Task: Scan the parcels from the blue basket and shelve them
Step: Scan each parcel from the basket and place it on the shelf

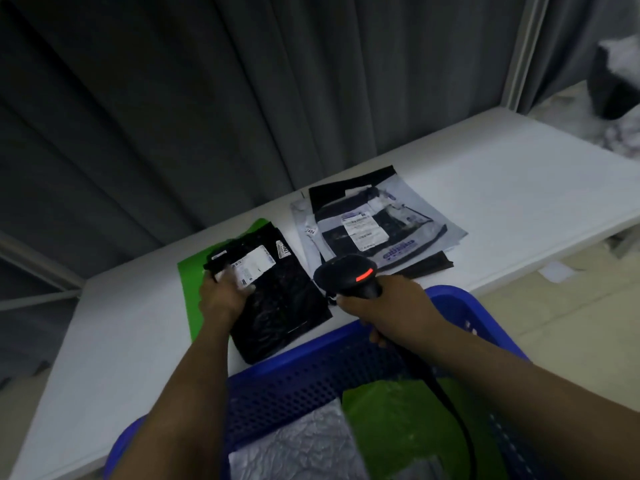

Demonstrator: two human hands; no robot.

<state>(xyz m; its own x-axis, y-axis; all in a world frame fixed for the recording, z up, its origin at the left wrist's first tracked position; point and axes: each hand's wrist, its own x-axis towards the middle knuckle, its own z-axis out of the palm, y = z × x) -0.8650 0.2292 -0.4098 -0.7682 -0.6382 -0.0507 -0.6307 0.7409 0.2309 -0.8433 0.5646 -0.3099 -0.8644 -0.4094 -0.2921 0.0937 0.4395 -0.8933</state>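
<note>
A black parcel (277, 299) with a white label lies on the white shelf (502, 168), on top of a green parcel (188, 271). My left hand (221, 292) grips the black parcel at its left edge near the label. My right hand (388, 303) holds a black barcode scanner (346, 275), its red light lit, just right of that parcel. Further right on the shelf sits a stack of grey and black parcels (374, 226). The blue basket (460, 306) is in front of me, holding a green parcel (398, 420) and a silver one (304, 445).
A grey curtain (207, 98) hangs behind the shelf. A white upright post (526, 53) stands at the shelf's far right end. Beyond it is a dark bin (613, 84) with white material. The scanner's black cable (446, 400) runs down across the basket.
</note>
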